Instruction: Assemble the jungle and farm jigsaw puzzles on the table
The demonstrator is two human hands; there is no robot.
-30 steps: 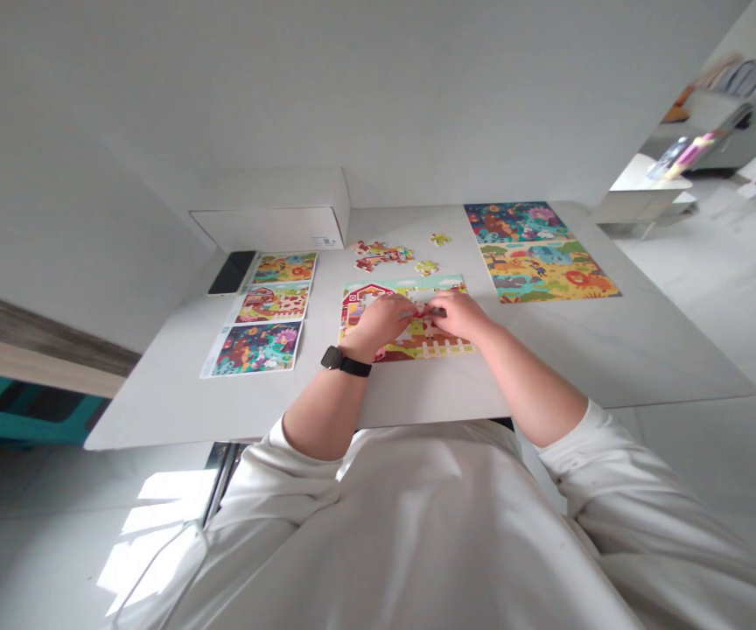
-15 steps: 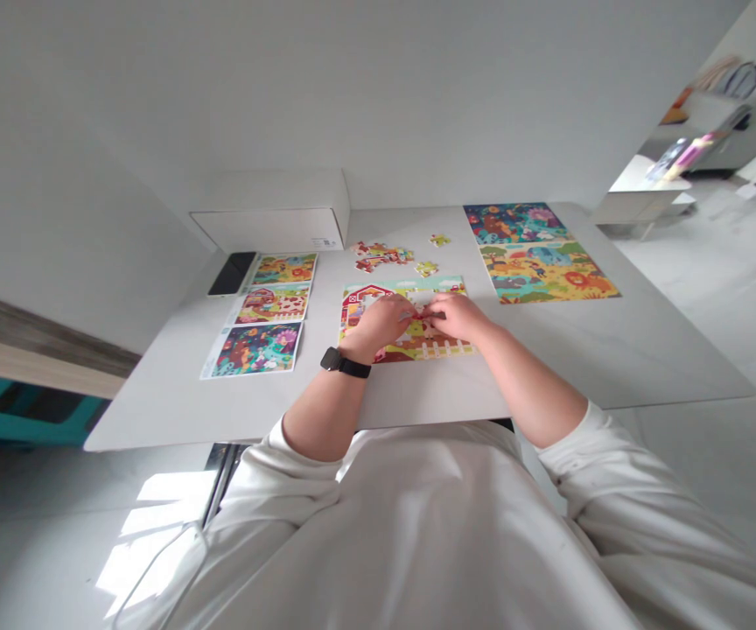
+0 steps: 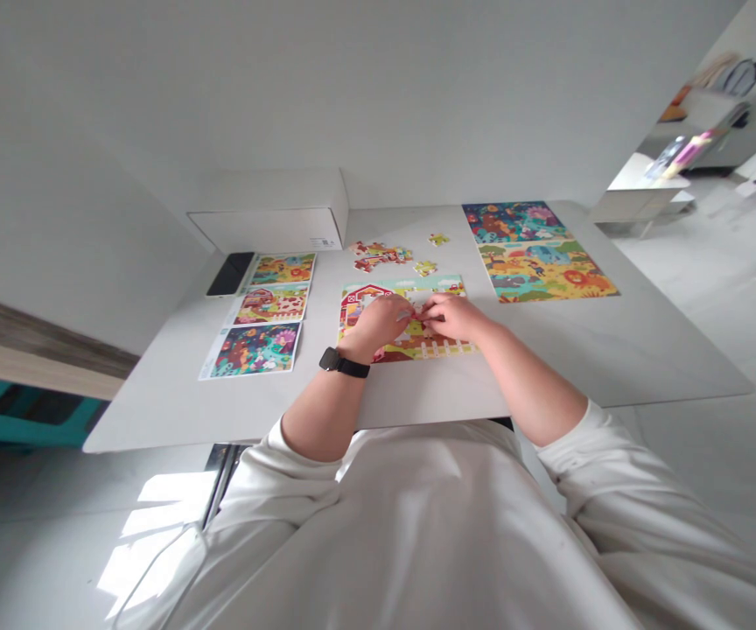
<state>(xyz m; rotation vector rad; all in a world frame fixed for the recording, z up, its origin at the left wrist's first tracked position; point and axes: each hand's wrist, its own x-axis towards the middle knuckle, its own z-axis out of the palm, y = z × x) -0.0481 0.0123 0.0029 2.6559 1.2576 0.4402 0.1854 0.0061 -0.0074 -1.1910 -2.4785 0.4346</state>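
Both hands are over the middle of a farm jigsaw puzzle (image 3: pixel 447 350) with a red barn and a white fence. My left hand (image 3: pixel 388 318) is closed, its fingertips pinched low over the puzzle. Touching or nearly touching them are the closed fingertips of my right hand (image 3: pixel 450 315). Something small and reddish shows between the fingertips, perhaps a puzzle piece; the fingers mostly hide it. Behind the puzzle lies a pile of loose puzzle pieces (image 3: pixel 381 255). Two yellow-green pieces, one puzzle piece (image 3: pixel 425 268) nearer and another puzzle piece (image 3: pixel 438 239) farther back, lie apart from it.
Two assembled puzzles, a dark night scene (image 3: pixel 515 222) and a yellow safari scene (image 3: pixel 549 271), lie at the right. Three picture cards (image 3: pixel 269 304) line the left, beside a black phone (image 3: pixel 229 274). A white box (image 3: pixel 266 229) stands against the wall at the back left.
My right fingers have shifted slightly over the puzzle, staying against the left fingertips. My left hand keeps nearly the same place. The loose pieces have not moved.
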